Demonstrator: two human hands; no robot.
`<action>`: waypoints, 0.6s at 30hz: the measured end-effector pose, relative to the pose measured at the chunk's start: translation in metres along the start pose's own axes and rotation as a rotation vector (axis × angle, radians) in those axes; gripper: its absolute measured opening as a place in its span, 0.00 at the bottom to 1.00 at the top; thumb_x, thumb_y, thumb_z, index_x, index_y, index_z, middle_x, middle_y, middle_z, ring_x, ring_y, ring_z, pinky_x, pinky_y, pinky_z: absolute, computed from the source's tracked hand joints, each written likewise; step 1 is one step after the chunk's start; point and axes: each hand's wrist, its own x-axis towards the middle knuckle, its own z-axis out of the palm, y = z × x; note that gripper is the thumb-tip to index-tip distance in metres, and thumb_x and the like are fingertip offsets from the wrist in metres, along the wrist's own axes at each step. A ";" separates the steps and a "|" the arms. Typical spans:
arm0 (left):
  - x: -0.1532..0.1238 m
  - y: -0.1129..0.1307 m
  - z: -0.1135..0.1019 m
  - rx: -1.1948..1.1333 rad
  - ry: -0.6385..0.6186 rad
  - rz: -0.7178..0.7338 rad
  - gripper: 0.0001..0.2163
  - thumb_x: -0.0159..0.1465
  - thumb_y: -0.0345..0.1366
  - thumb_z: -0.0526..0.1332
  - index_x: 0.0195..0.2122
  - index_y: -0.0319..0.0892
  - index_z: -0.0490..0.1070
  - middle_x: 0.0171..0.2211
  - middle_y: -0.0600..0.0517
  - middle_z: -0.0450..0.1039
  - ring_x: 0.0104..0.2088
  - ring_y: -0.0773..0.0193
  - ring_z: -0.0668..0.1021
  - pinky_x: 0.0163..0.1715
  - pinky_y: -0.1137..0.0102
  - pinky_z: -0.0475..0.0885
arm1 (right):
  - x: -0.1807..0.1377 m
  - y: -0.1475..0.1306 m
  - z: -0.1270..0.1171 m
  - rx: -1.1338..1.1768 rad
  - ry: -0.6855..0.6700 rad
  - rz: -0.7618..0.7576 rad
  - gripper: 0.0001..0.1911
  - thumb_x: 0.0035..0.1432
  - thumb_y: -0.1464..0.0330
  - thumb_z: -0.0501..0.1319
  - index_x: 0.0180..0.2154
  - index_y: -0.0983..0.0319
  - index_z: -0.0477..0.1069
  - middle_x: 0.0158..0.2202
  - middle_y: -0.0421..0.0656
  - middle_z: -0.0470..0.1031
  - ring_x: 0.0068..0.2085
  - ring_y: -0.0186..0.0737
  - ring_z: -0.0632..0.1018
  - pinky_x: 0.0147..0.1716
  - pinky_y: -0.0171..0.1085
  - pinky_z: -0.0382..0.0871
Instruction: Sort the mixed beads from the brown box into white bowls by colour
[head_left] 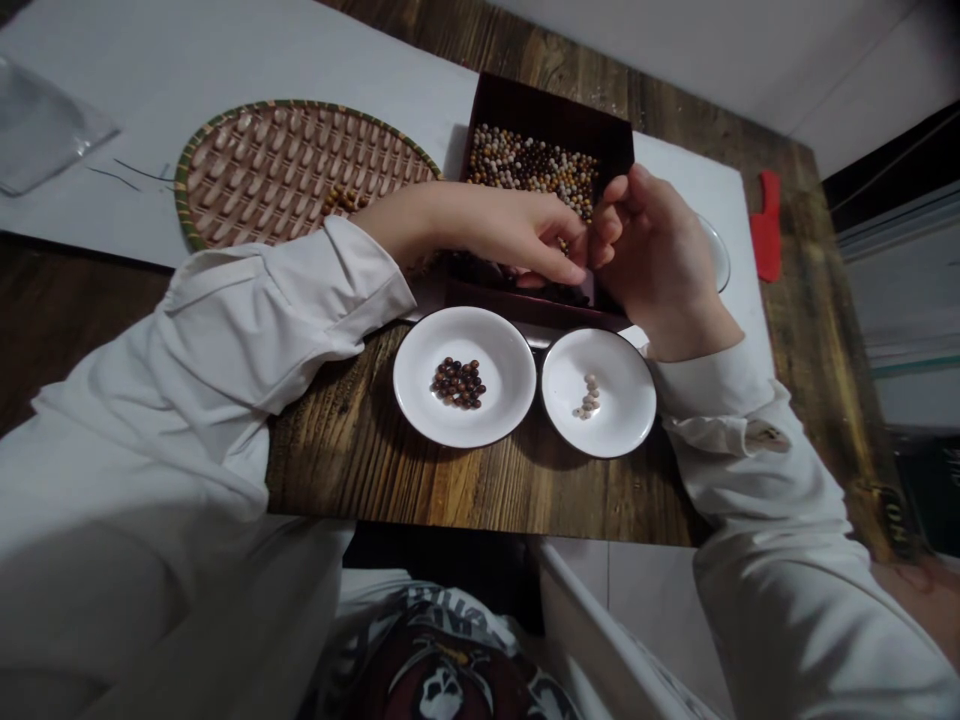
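Both hands meet over the near half of a dark box that stands on the wooden surface, its far half filled with mixed beads in cream, tan and brown. The left hand reaches in from the left, its grip pressed together at the fingertips just above the box's near wall; what it pinches, if anything, is too small to tell. The right hand comes in from the right with fingers curled toward the left fingertips and almost touching them; I cannot tell whether its grip holds anything. Just in front of the box sit two white dishes side by side: the left dish holds a small heap of dark brown beads, and the right dish holds a few pale beads. A round woven tray lies to the left on a white sheet, and a red plastic piece lies well off to the right.
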 end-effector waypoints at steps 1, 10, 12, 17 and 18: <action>-0.001 0.001 0.000 -0.010 -0.019 0.000 0.08 0.58 0.42 0.63 0.33 0.43 0.74 0.21 0.53 0.68 0.23 0.66 0.71 0.26 0.71 0.62 | 0.000 0.000 0.000 0.005 0.000 -0.002 0.23 0.68 0.67 0.44 0.26 0.59 0.71 0.18 0.36 0.63 0.18 0.30 0.65 0.22 0.30 0.66; -0.003 0.006 0.000 -0.130 -0.163 -0.015 0.10 0.57 0.45 0.64 0.30 0.43 0.75 0.19 0.52 0.68 0.19 0.68 0.69 0.20 0.71 0.58 | 0.002 0.002 -0.003 0.021 -0.046 0.011 0.21 0.67 0.66 0.47 0.27 0.61 0.73 0.18 0.37 0.66 0.19 0.30 0.65 0.20 0.30 0.65; -0.004 0.008 0.002 -0.165 -0.168 -0.035 0.09 0.57 0.43 0.65 0.31 0.43 0.75 0.18 0.53 0.68 0.18 0.68 0.69 0.19 0.71 0.57 | 0.001 0.002 -0.002 0.035 -0.046 0.016 0.22 0.67 0.67 0.47 0.26 0.62 0.73 0.17 0.37 0.66 0.19 0.30 0.65 0.20 0.31 0.64; -0.006 0.011 0.005 -0.202 -0.213 -0.061 0.07 0.57 0.41 0.65 0.31 0.43 0.76 0.19 0.54 0.69 0.20 0.69 0.70 0.19 0.73 0.57 | 0.000 0.002 -0.002 0.003 -0.060 0.006 0.13 0.63 0.64 0.56 0.27 0.59 0.71 0.18 0.34 0.66 0.19 0.29 0.66 0.20 0.30 0.64; -0.006 0.011 0.005 -0.196 -0.204 -0.067 0.07 0.57 0.41 0.66 0.31 0.43 0.76 0.19 0.54 0.69 0.20 0.68 0.70 0.20 0.72 0.58 | 0.000 0.003 -0.002 -0.016 -0.065 0.006 0.10 0.61 0.63 0.59 0.27 0.57 0.70 0.18 0.33 0.66 0.19 0.30 0.66 0.21 0.31 0.64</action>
